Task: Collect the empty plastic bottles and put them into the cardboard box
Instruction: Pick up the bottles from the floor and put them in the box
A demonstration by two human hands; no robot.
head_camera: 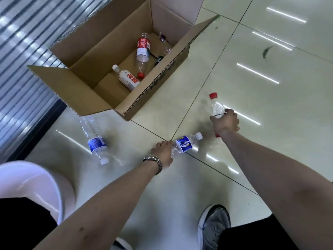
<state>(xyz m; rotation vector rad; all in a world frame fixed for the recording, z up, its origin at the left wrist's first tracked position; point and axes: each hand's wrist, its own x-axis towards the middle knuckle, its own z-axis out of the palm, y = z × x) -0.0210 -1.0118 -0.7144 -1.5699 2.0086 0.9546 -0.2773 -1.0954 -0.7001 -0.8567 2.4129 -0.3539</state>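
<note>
An open cardboard box (167, 67) stands on the tiled floor ahead of me. Inside lie a red-labelled bottle (143, 49), a white-labelled bottle (127, 79) and at least one clear bottle (164, 42) at the far end. My right hand (225, 122) is shut around a clear red-capped bottle (217, 105), held upright to the right of the box. My left hand (163, 152), with a metal watch on the wrist, grips the base of a blue-labelled bottle with a white cap (187, 143) lying on the floor. Another blue-labelled bottle (94, 139) lies on the floor to the left.
A white round stool or tub (30, 181) sits at lower left beside my leg. A striped glass wall (23, 60) runs along the left. My grey shoe (213, 226) is at the bottom. Dark smudges (265, 52) mark the tiles at upper right.
</note>
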